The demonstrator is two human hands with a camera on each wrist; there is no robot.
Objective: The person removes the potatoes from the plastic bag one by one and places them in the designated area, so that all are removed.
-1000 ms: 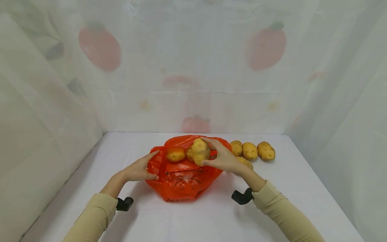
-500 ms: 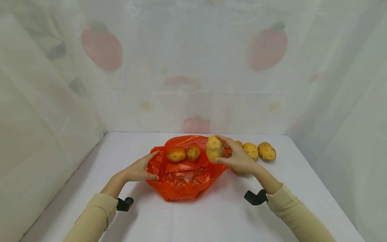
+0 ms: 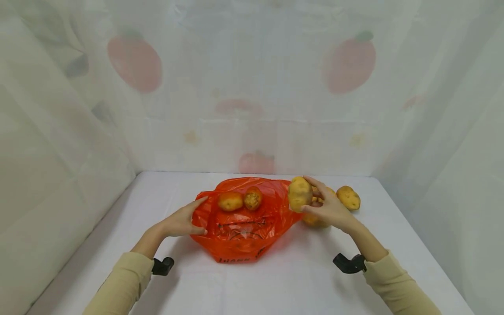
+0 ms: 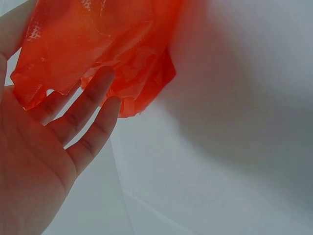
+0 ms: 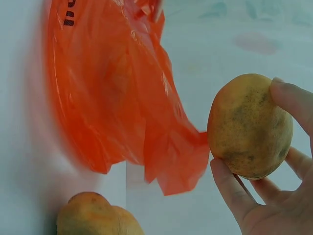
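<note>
My right hand [image 3: 328, 209] holds a potato [image 3: 300, 194] between thumb and fingers, raised at the right rim of a red plastic bag [image 3: 240, 245]. In the right wrist view that potato [image 5: 250, 126] looks yellow-brown with dark smudges, and bag plastic reaches its left side. The bag's mouth spreads wide; inside lie an oblong potato [image 3: 230, 201] and a rounder one [image 3: 253, 198]. At the left rim is my left hand [image 3: 182, 221], thumb and index finger far apart against the plastic. Seen from the left wrist, its fingers [image 4: 93, 134] are nearly straight and touch the bag.
Right of the bag, several more potatoes rest on the white table [image 3: 244, 288]. One potato [image 3: 348, 198] lies at the far right; another [image 3: 316, 221] is partly hidden by my right hand. White curtains with faded fruit prints [image 3: 350, 65] close in the back and sides.
My right hand has carried its potato rightward, from over the bag's middle to the right rim. The rounder potato in the bag now shows fully. My left hand and the bag have barely moved.
</note>
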